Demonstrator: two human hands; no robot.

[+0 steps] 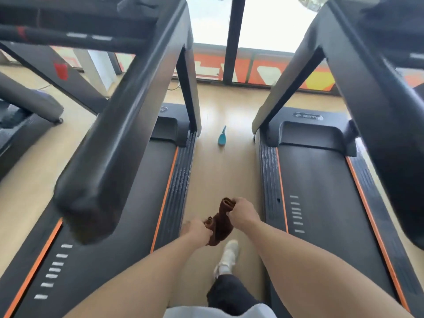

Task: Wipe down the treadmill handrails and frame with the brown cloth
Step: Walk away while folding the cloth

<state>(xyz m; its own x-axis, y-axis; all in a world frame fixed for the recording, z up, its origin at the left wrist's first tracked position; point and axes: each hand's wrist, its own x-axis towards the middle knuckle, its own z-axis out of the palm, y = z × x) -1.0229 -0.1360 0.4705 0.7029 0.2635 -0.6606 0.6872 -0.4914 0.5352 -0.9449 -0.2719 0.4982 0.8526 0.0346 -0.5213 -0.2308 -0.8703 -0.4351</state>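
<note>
I hold a brown cloth [221, 222] low in front of me, over the floor gap between two treadmills. My left hand [197, 229] grips its lower left end. My right hand [243, 212] pinches its rolled upper end. The cloth hangs bunched between them. The left treadmill's thick black handrail [119, 143] runs from the top of the view down to its blunt end near me, left of my hands. The right treadmill's handrail [376, 125] slopes along the right side. Neither hand touches a rail.
A teal brush [222, 137] lies on the wooden floor between the treadmill decks. My white shoe [229, 255] stands below the cloth. Orange-edged belts lie either side. Another machine [29, 106] sits at the far left. Windows with an orange strip are ahead.
</note>
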